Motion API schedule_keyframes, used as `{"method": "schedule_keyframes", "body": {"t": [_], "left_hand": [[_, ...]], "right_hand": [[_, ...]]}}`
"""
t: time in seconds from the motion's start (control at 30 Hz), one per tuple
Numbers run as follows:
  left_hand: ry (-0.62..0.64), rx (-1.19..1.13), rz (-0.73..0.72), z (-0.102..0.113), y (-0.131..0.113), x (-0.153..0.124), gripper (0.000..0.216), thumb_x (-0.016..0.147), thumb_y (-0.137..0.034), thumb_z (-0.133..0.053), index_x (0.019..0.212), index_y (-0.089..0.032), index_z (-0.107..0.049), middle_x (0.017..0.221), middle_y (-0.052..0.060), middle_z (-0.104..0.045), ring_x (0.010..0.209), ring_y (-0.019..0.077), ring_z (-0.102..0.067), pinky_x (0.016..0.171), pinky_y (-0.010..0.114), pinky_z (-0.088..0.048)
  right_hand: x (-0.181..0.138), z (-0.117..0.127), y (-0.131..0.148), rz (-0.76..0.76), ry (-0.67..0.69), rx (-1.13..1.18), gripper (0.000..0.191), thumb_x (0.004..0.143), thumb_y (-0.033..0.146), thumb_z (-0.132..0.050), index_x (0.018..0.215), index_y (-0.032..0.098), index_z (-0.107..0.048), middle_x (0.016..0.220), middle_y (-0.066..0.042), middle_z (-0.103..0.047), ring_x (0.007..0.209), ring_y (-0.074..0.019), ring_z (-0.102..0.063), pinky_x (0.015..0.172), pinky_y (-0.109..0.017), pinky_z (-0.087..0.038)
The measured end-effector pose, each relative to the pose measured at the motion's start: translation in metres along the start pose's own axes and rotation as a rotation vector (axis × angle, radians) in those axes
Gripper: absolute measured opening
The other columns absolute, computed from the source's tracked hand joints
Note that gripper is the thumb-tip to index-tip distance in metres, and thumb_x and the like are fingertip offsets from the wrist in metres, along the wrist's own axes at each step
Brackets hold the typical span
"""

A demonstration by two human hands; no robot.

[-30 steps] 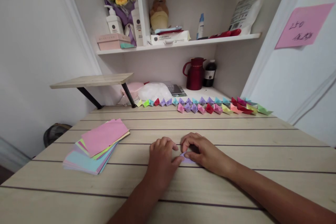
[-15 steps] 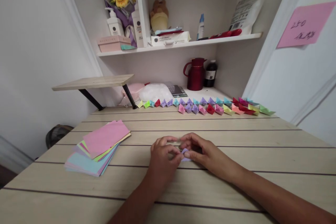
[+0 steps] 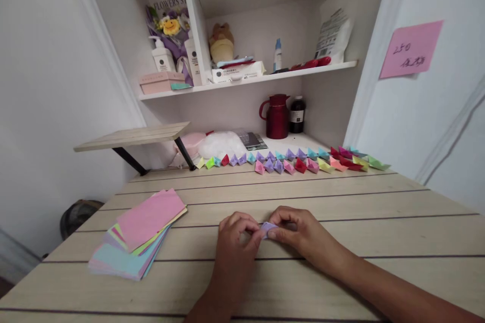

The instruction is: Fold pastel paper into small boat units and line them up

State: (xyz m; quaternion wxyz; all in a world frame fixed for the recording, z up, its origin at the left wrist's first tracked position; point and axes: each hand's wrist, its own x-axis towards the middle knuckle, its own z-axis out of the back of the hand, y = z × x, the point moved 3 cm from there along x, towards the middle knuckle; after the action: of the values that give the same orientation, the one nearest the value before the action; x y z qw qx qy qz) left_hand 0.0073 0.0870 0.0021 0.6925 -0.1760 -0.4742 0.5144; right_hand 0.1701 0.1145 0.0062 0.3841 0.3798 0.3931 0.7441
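Note:
A small folded piece of purple paper [image 3: 267, 229] is pinched between my two hands, low over the middle of the table. My left hand [image 3: 238, 236] grips its left side with thumb and fingertips. From the right, my right hand [image 3: 293, 227] holds the other side, thumb below and fingers curled above. Fingers cover part of the paper, so its full shape is hidden. Farther back stand two rows of small folded paper boats, among them a red boat [image 3: 300, 165] and a green boat [image 3: 378, 163].
Left of my hands lies a stack of coloured paper sheets [image 3: 151, 219], pink on top. Behind it rises a small wooden stand [image 3: 132, 136] on black legs. A dark red jug [image 3: 277, 117] and a dark bottle [image 3: 297, 115] stand at the back under a shelf [image 3: 250, 78].
My fingers have closed in on the purple paper from both sides; before, they were more spread around it, with the paper lower. The view has tilted up a little and shifted right.

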Motion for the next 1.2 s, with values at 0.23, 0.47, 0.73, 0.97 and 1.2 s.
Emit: {"method": "schedule_keyframes", "body": {"t": [0.23, 0.47, 0.73, 0.97, 1.2], "left_hand": [[0.045, -0.007, -0.067, -0.002, -0.005, -0.001, 0.008, 0.072, -0.016, -0.068, 0.073, -0.022, -0.065, 0.072, -0.002, -0.067, 0.073, 0.0168, -0.06, 0.089, 0.037, -0.039], [0.078, -0.252, 0.185, 0.002, 0.001, 0.001, 0.016, 0.067, -0.023, -0.069, 0.055, -0.019, -0.059, 0.06, 0.0, -0.061, 0.064, 0.0162, -0.054, 0.069, 0.029, -0.04], [0.449, -0.676, 0.36, 0.002, 0.016, 0.004, 0.036, 0.054, -0.039, -0.083, 0.051, -0.015, -0.057, 0.054, -0.001, -0.055, 0.055, 0.0101, -0.046, 0.057, 0.023, -0.033], [0.368, -0.648, 0.407, 0.001, 0.026, 0.003, 0.042, 0.05, -0.047, -0.084, 0.052, -0.014, -0.058, 0.053, -0.003, -0.052, 0.052, 0.0086, -0.042, 0.055, 0.022, -0.031], [0.206, -0.533, 0.456, -0.008, 0.008, 0.029, 0.04, 0.054, -0.049, -0.081, 0.064, -0.013, -0.068, 0.059, 0.0, -0.059, 0.059, 0.0122, -0.048, 0.058, 0.022, -0.037]], "right_hand": [[-0.008, -0.003, 0.018, 0.379, -0.029, -0.528, 0.016, 0.091, 0.024, -0.054, 0.08, 0.018, -0.064, 0.082, -0.004, -0.066, 0.08, -0.019, -0.055, 0.078, -0.036, -0.035], [-0.002, -0.001, 0.017, 0.301, -0.072, -0.313, 0.013, 0.081, 0.026, -0.069, 0.073, 0.017, -0.066, 0.076, -0.002, -0.068, 0.078, -0.017, -0.059, 0.079, -0.033, -0.037], [-0.001, -0.01, 0.013, 0.101, 0.131, 0.186, 0.011, 0.064, 0.025, -0.081, 0.069, 0.018, -0.075, 0.069, 0.0, -0.067, 0.073, -0.016, -0.062, 0.068, -0.024, -0.044], [0.002, -0.025, -0.012, -0.192, 0.116, 0.424, 0.017, 0.053, 0.019, -0.079, 0.068, 0.014, -0.071, 0.061, 0.003, -0.062, 0.059, -0.0115, -0.052, 0.055, -0.021, -0.037], [0.015, -0.009, -0.016, -0.141, -0.194, 0.498, 0.015, 0.061, 0.026, -0.072, 0.063, 0.013, -0.065, 0.056, 0.004, -0.053, 0.058, -0.0108, -0.045, 0.054, -0.023, -0.032]]}}
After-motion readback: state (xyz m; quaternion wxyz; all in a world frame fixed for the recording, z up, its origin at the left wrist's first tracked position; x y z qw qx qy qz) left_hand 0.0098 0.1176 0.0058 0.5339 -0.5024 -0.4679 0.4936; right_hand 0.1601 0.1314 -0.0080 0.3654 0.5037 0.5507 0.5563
